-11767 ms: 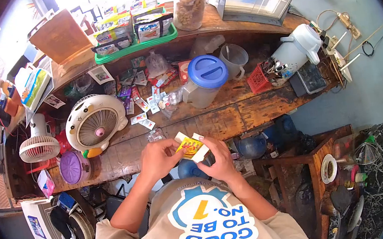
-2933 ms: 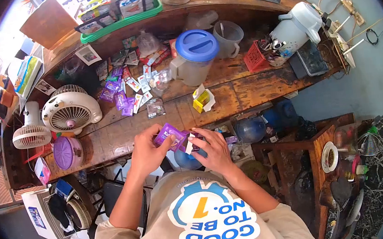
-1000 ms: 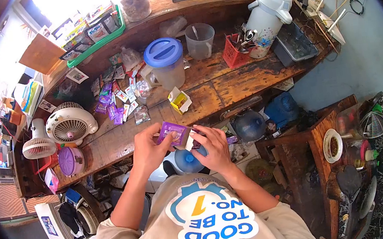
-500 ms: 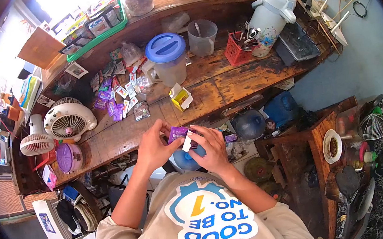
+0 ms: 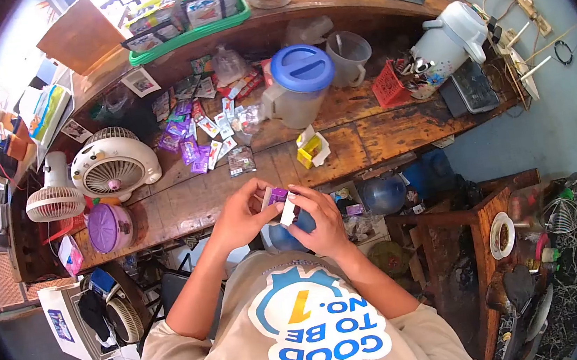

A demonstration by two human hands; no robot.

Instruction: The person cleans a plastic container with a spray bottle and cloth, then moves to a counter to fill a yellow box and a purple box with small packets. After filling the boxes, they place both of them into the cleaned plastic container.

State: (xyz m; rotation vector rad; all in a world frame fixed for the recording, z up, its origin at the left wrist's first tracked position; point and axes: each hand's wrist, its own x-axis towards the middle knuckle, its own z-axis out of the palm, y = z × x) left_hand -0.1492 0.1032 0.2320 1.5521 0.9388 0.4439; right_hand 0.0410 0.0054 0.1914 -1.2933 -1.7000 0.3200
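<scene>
Between my two hands, close in front of my chest, is a small purple cardboard box [image 5: 278,196] with a white flap [image 5: 289,213] standing out from it. My left hand [image 5: 240,217] grips the box's left side with thumb and fingers. On the other side, my right hand [image 5: 322,220] has its fingers closed around the box by the flap. The fingers hide part of the box, and what is inside cannot be made out. On the wooden counter beyond stands an opened yellow box [image 5: 310,151] with its flaps up. Purple sachets [image 5: 190,150] and other packets lie scattered farther left.
A blue-lidded pitcher [image 5: 299,80], a clear jug [image 5: 349,57], a red basket of cutlery [image 5: 389,86] and a large flask [image 5: 449,40] stand along the counter [image 5: 259,172]. Fans [image 5: 114,163] and a purple-lidded tub [image 5: 108,227] are at left. A plate [image 5: 502,235] sits at right.
My view has swung left, so the counter items appear farther right. In my hands the purple box has turned, showing less of its printed face. Both hands keep hold of it.
</scene>
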